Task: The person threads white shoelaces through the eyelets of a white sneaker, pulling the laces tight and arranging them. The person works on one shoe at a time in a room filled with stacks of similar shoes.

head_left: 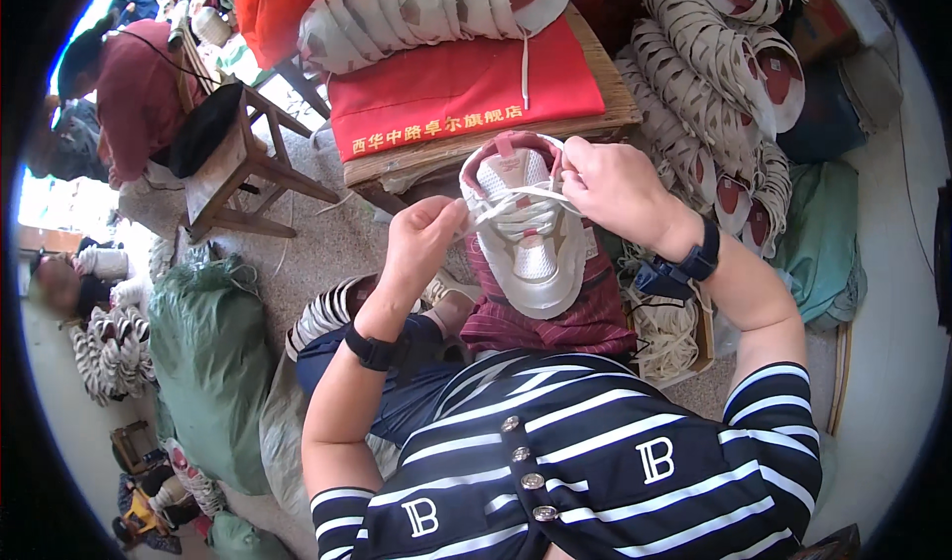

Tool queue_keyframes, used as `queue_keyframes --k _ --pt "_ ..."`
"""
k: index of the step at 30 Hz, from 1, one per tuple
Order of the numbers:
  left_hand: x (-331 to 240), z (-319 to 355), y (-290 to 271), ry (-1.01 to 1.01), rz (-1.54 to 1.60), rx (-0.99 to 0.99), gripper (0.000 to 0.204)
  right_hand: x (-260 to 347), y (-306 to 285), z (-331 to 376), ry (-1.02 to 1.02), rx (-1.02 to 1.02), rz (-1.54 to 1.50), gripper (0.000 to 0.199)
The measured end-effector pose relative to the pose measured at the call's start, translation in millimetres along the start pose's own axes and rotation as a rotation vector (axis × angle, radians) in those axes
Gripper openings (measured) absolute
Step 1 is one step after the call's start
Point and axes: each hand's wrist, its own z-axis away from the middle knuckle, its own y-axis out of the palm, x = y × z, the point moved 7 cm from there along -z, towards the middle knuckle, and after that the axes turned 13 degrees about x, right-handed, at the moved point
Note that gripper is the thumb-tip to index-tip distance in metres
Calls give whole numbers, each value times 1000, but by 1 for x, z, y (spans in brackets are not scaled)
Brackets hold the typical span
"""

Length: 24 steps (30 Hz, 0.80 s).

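Note:
A white and beige sneaker (534, 263) with a dark red lining rests on a maroon striped cloth (496, 327) over my lap, its toe toward me. A white shoelace (521, 195) crosses over its tongue. My left hand (421, 233) pinches one lace end beside the shoe's left edge. On the other side, my right hand (617, 185) pinches the other end close to the collar. Between the two hands the lace is drawn across the upper part of the shoe. Both wrists wear dark bands.
Ahead, a wooden table (620, 89) bears a red cloth (446, 94) and a row of nested shoe uppers (416, 15). More uppers (704, 84) are stacked at the right. A box of white laces (669, 337) sits by my right side. Left are a stool (223, 164) and a green sack (208, 362).

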Motion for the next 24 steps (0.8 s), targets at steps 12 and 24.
queue_keyframes --k 12,24 --pt "-52 8 17 599 -969 -333 16 1 -1 -5 -128 64 -203 23" --pt "-35 -24 -3 110 -668 37 24 0 5 -16 -10 310 -534 19"
